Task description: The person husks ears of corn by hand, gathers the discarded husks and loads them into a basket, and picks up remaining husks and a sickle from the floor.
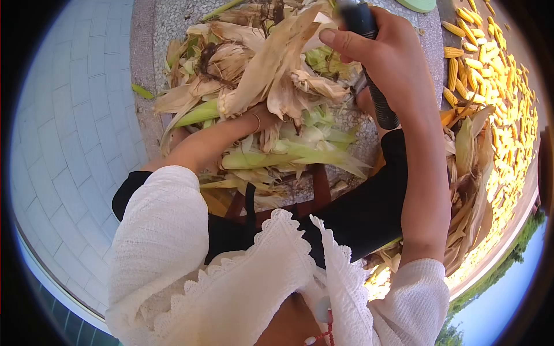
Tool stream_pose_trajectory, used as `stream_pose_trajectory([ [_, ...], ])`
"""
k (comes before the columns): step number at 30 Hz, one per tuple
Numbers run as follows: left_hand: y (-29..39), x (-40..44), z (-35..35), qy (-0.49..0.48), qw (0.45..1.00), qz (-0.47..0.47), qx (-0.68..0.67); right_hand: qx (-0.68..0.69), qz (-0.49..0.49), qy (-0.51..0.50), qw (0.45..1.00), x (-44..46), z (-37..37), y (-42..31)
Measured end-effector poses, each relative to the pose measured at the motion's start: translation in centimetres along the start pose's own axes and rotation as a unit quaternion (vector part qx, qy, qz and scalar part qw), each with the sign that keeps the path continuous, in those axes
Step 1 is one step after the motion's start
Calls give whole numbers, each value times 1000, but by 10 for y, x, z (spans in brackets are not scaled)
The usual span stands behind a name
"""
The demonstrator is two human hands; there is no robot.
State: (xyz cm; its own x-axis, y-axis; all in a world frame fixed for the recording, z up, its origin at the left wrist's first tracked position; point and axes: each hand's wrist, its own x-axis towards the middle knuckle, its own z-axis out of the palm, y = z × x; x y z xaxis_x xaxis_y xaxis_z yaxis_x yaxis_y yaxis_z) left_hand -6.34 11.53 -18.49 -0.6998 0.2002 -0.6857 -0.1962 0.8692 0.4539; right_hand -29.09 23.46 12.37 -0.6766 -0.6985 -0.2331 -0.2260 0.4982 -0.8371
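Note:
My right hand [388,49] is raised at the upper right, its fingers wrapped round a black tool with a ribbed, cylindrical handle [384,104]. The tool's far end is blurred at the top of the view. My left hand [268,115] reaches into a heap of dry corn husks [254,75], and its fingers are hidden behind them. Just left of it, pale kernels show at the end of an ear of corn [222,105] beside a green husk. Greener husks [288,151] lie below my left wrist.
Many yellow shucked corn cobs [490,69] are spread over the ground at right. More dry husks [467,190] lie beside my right forearm. Pale tiles [69,132] cover the left side. A green round object [418,4] shows at the top edge.

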Motion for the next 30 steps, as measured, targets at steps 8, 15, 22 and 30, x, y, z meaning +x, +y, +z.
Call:
stream_pose_trajectory([
  [8,-107,-66,-90,-89,926,-112,350,-40,33,1,999,3,-2,1],
  [15,-88,-69,-82,-53,947,-54,312,48,82,51,994,34,5,36],
  [22,-33,-128,-52,194,972,12,130,209,237,-48,948,50,93,118],
  [30,-55,-196,-32,327,910,-175,-189,148,211,-190,947,-93,127,64],
])
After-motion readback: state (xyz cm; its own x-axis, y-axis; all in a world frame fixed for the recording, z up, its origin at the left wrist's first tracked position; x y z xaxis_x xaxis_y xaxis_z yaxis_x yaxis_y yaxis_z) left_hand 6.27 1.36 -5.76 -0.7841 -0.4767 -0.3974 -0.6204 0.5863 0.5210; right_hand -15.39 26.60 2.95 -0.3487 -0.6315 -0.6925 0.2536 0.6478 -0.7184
